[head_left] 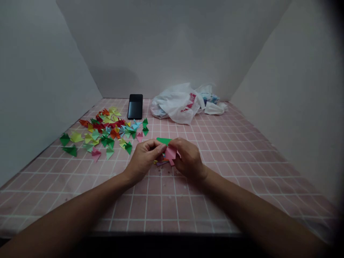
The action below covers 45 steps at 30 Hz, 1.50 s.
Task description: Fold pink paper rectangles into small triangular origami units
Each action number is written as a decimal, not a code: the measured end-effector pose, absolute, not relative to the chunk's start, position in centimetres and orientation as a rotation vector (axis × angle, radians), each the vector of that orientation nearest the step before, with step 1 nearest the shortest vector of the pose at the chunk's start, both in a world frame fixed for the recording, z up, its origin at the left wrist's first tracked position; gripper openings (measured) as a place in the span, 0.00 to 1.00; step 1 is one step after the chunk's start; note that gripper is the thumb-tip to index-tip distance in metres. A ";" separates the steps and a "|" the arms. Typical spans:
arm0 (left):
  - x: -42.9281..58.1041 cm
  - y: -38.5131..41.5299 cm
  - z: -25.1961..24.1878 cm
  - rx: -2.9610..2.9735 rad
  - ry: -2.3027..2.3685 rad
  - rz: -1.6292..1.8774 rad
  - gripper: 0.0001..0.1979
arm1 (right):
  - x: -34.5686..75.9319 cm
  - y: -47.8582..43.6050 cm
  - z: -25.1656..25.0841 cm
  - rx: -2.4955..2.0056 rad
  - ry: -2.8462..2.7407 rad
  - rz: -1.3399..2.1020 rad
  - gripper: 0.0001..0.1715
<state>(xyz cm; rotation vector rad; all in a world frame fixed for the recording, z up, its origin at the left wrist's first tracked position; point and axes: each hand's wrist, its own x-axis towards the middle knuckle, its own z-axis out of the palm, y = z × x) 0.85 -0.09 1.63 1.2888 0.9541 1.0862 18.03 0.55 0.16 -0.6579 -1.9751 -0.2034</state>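
- Left hand: fingers drawn in, thumb and forefinger closed together at the left edge of a pink folded paper
- Right hand: fingers curled nearly shut, gripping the pink folded paper from its right side; the fingertips are partly hidden
- The pink folded paper sits between the two hands, near the middle of the worktop
- Green paper shows just behind the pink one, between the hands; I cannot tell whether it is held or lying down
- Coloured paper pieces, yellow and purple among them, show below the hands, mostly covered by them
- Folded paper pieces in red, orange, yellow, green, pale blue and pink lie scattered to the left, many overlapping
- A black smartphone, screen dark, is just behind that spread
- A white plastic bag with red print lies crumpled farther back, with a blue-patterned packet and a white crumpled wrapper to its right
- A pink checked cloth covers the worktop
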 end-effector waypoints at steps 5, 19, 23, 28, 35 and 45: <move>0.8 0.3 1.5 1.219 0.951 1.045 0.17 | 18.1 0.5 -0.1 -0.704 -1.975 -0.153 0.12; 1.0 0.5 1.5 0.883 0.928 0.895 0.23 | 18.2 1.6 -0.9 -0.643 -2.022 0.065 0.12; 1.1 0.6 1.5 0.866 0.923 0.885 0.24 | 18.3 1.6 -0.8 -0.647 -2.029 0.035 0.11; 1.1 0.6 1.1 0.895 0.915 0.977 0.23 | 18.1 1.3 -0.5 -0.752 -1.933 0.271 0.12; 0.8 1.3 0.4 1.007 0.941 1.024 0.19 | 18.1 1.3 -1.0 -0.907 -1.612 0.923 0.12; 0.6 1.5 0.7 1.202 0.902 1.003 0.15 | 18.1 1.4 -0.2 -0.816 -1.504 0.876 0.07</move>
